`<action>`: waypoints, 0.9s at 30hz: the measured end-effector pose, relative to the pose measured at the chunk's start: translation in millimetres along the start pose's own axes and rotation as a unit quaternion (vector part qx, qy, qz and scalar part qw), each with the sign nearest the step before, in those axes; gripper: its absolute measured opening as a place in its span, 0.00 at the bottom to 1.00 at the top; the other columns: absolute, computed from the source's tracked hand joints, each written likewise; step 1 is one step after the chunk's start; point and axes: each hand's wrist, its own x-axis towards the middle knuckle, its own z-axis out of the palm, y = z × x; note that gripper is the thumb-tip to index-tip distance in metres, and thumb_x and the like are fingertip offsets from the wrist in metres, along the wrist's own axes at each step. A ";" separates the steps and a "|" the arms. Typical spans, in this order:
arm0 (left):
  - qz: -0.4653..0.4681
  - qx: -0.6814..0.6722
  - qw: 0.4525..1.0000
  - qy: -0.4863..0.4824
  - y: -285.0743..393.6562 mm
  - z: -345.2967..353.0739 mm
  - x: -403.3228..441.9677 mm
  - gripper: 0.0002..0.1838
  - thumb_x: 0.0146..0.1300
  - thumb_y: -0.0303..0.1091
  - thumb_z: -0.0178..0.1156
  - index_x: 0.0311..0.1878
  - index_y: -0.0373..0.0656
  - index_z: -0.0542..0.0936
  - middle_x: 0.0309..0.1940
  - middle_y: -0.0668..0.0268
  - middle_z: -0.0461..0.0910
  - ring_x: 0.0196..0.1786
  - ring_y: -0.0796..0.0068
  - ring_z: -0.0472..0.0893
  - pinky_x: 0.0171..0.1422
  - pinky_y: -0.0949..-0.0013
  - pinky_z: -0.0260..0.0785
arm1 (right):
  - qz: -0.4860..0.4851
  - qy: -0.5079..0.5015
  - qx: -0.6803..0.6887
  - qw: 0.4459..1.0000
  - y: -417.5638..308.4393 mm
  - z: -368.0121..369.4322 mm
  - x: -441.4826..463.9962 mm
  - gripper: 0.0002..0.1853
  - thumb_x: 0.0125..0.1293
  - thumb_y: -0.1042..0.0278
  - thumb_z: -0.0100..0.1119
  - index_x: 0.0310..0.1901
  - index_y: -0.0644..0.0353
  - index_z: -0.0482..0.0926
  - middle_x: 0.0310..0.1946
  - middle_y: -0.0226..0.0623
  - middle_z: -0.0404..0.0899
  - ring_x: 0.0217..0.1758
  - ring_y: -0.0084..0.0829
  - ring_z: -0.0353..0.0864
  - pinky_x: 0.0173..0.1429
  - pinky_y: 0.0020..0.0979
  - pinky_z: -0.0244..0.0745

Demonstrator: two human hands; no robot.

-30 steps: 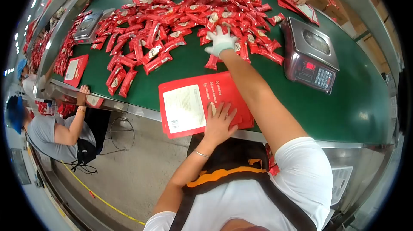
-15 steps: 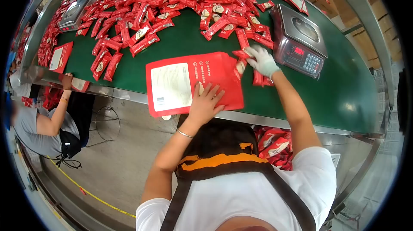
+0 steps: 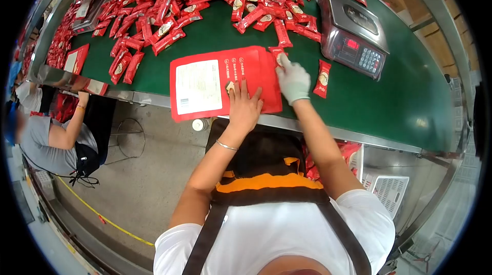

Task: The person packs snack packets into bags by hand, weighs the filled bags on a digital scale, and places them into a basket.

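The spread left hand (image 3: 245, 106) lies on a flat red plastic bag (image 3: 266, 78) on the green counter (image 3: 405, 111). It looks light and bendy; best pinched by the rim (image 3: 220, 54). I can't tell the white-gloved right hand's (image 3: 293, 79) grip.

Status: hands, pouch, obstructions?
Left hand spread on red pouch. Right hand, gloved, at its right edge by a packet; grip unclear. Lone packet lies right of that hand; nothing visibly blocking.

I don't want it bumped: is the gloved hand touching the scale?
Apart. The head view shows green table between the gloved hand and the scale.
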 end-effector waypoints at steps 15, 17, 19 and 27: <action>-0.149 0.077 0.956 -0.241 -1.1 -28.4 111.2 0.27 0.63 0.49 0.58 0.62 0.45 0.75 0.48 0.49 0.81 0.52 0.48 0.82 0.52 0.53 0.78 | -0.110 0.159 0.399 0.896 55.8 -17.6 -10.7 0.34 0.64 0.72 0.61 0.73 0.55 0.65 0.62 0.47 0.76 0.63 0.38 0.79 0.66 0.31 0.70; -0.135 0.057 0.963 -0.228 -8.1 -15.9 109.1 0.29 0.62 0.43 0.58 0.65 0.43 0.70 0.45 0.47 0.81 0.51 0.46 0.82 0.52 0.52 0.78 | -0.161 0.115 0.342 0.919 54.5 -11.3 -54.5 0.34 0.62 0.74 0.63 0.71 0.55 0.67 0.55 0.48 0.79 0.57 0.40 0.81 0.64 0.34 0.72; -0.134 0.035 0.968 -0.211 3.9 -41.3 94.1 0.27 0.60 0.39 0.59 0.62 0.40 0.71 0.44 0.46 0.81 0.51 0.47 0.82 0.49 0.52 0.78 | -0.209 0.066 0.234 0.947 59.3 3.4 -102.8 0.34 0.58 0.75 0.64 0.69 0.53 0.71 0.49 0.49 0.79 0.53 0.44 0.81 0.62 0.39 0.74; -0.151 -0.121 0.981 -0.020 2.6 -30.8 45.1 0.23 0.54 0.32 0.61 0.52 0.30 0.75 0.46 0.44 0.75 0.45 0.44 0.80 0.46 0.49 0.77 | -0.175 0.107 0.181 0.962 82.2 -3.7 -60.8 0.33 0.62 0.75 0.59 0.71 0.50 0.67 0.52 0.46 0.78 0.55 0.49 0.77 0.62 0.42 0.72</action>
